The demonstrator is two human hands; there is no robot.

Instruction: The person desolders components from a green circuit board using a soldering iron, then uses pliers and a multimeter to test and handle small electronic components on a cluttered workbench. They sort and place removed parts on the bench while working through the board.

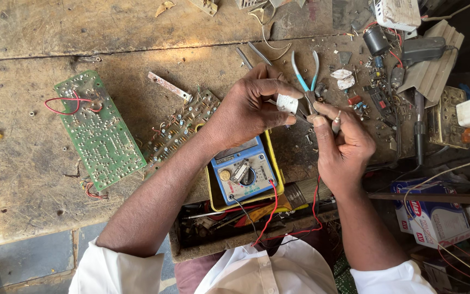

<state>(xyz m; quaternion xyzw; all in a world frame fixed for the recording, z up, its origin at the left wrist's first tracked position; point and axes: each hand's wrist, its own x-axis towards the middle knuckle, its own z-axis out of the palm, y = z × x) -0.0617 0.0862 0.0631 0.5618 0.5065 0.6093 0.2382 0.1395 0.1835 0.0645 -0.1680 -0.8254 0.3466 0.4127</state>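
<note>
Head view: left hand [246, 111] pinches a small white component [287, 103]; right hand [341, 147] grips a thin probe [336, 123] beside it. Testing appears underway, with the multimeter [244, 170] just below; steady contact matters next.

Electronics repair workshop: worn wooden bench [39, 179], green circuit board [98, 129], multimeter [243, 173], blue-handled pliers [307, 76], loose parts.

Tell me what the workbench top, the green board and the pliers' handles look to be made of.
Workbench top: wood, bare and worn, judging by its grain, cracks and chipped edge.
Green board: looks like rigid circuit-board laminate, matt green, dotted with shiny solder points.
Pliers' handles: probably metal under smooth light-blue plastic or rubber sleeves; the jaws are hidden by the left hand.
</note>
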